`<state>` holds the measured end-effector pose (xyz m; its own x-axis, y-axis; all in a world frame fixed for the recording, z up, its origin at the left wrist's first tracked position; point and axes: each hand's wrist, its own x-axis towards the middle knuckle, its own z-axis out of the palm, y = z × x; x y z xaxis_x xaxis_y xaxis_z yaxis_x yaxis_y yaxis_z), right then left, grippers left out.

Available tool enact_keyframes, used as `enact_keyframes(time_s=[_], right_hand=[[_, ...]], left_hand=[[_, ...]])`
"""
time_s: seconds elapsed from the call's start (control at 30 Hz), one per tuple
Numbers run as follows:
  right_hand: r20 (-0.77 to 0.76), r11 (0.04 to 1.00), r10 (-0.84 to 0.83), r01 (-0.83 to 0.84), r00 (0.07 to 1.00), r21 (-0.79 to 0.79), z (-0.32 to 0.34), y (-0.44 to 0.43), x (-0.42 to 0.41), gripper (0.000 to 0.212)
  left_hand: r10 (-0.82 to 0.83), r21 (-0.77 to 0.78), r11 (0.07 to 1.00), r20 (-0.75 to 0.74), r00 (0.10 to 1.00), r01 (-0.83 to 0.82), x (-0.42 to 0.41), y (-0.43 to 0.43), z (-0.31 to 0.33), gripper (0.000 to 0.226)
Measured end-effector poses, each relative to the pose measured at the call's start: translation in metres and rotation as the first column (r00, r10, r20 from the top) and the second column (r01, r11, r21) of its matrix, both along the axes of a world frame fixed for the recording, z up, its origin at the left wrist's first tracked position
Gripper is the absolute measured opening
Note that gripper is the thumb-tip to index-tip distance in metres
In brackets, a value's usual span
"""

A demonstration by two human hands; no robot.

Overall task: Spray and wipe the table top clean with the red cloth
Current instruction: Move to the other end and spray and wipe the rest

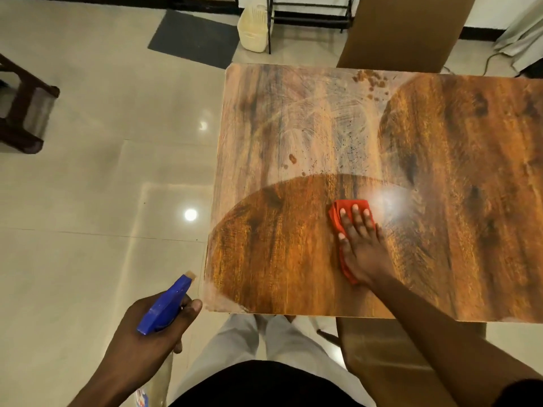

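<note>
Right hand (360, 245) lies flat, fingers spread wide, pressed palm-down on the red cloth (348, 211); not gripping it, just pinning it to the table top (470, 201). Cloth is folded, sits near-centre of the table, its far edge poking out past the fingertips and a strip showing along the hand's left side down to the wrist.

Left hand (152, 327) is off the table, to the near left over the floor, closed around the neck of a spray bottle (166, 304); blue trigger head points far-right toward the table's near-left corner. Clear bottle body hangs below the hand, partly hidden.

Table surface: wood-grain print. Near part and right side look dark and glossy. Far-left area is pale and hazy with swirl streaks, dark specks, and brown crumbs (371, 79) near the far edge. One brown blob (292, 159) mid-left.

Beyond the table: cream basket (254, 27), grey mat (195, 38) on tiled floor.
</note>
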<state>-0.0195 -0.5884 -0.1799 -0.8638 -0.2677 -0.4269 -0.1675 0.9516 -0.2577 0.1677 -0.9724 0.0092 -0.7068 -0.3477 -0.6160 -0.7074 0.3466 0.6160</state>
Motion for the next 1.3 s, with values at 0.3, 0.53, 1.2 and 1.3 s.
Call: enact_keyframes(time_s=[0.3, 0.53, 1.2, 1.3], right_hand=[[-0.035, 0.997, 0.031, -0.033, 0.999, -0.066, 0.0, -0.182, -0.087, 0.064], [-0.044, 0.789, 0.608, -0.609, 0.793, -0.078, -0.005, -0.277, -0.004, 0.067], [-0.076, 0.908, 0.419, -0.415, 0.905, 0.056, -0.01, -0.161, -0.022, 0.067], [-0.075, 0.978, 0.208, -0.207, 0.975, 0.017, -0.004, -0.213, -0.068, 0.067]], left_hand=[[0.13, 0.017, 0.991, -0.039, 0.991, -0.13, 0.015, -0.018, 0.0, 0.025], [0.154, 0.017, 0.988, -0.09, 0.984, -0.153, 0.012, -0.035, 0.001, 0.031], [0.028, -0.025, 0.999, 0.008, 1.0, -0.028, 0.017, -0.051, -0.027, 0.035], [0.055, -0.02, 0.998, 0.002, 0.998, -0.055, 0.016, -0.053, -0.028, 0.026]])
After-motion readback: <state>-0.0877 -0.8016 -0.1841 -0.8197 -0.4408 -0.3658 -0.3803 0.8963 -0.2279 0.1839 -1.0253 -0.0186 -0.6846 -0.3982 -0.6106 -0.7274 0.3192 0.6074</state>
